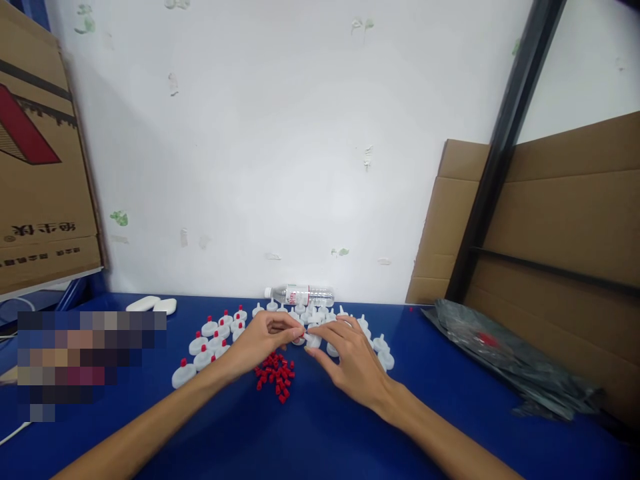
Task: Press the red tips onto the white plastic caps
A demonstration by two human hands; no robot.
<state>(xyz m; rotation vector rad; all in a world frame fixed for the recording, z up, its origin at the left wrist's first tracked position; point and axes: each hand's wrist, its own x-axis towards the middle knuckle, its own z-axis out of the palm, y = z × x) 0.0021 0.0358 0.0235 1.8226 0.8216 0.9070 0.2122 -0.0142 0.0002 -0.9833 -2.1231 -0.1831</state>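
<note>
- Nearest, a glossy blue tabletop (320,440), with a loose heap of small red plastic caps (275,375) just in front of the hands.
- Left of the heap, slanting rows of round white plastic lids topped with red caps (185,378).
- Grasping one small red plastic cap (301,335) at the fingertips of the left hand (263,341).
- Holding a tilted white plastic lid (313,340) between thumb and fingers of the right hand (353,353), right beside that cap; cannot tell whether touching.
- Behind and right of the hands, a crowd of white lids with uncovered nozzles (385,361).
- At far right, a crumpled grey plastic bag (525,373).
- Farther, a clear plastic bottle (300,295) lying sideways near a scuffed white wall (260,147).
</note>
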